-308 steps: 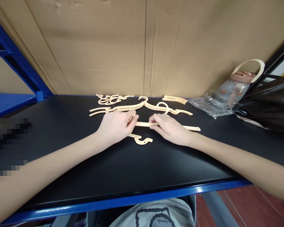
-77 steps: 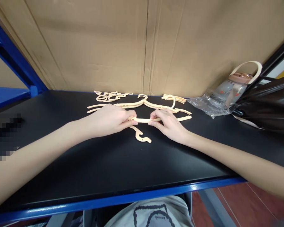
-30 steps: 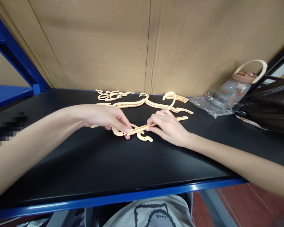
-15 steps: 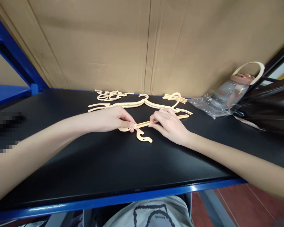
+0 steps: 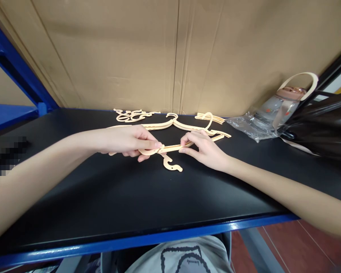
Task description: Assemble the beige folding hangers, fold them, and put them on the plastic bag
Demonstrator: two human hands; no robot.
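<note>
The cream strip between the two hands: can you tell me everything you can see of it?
The cream strip is slim and plastic-looking, with a groove along its upper face. It slants over the black table, its far end showing beyond the right hand. That hand grips it partway along; the left hand pinches around its other end, where it meets a curved piece. I can't tell whether those two are joined, or whether the strip touches the table.

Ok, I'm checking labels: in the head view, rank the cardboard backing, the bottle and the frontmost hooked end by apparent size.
Largest to smallest:
1. Cardboard backing
2. Bottle
3. Hooked end, as far as it shows
</note>
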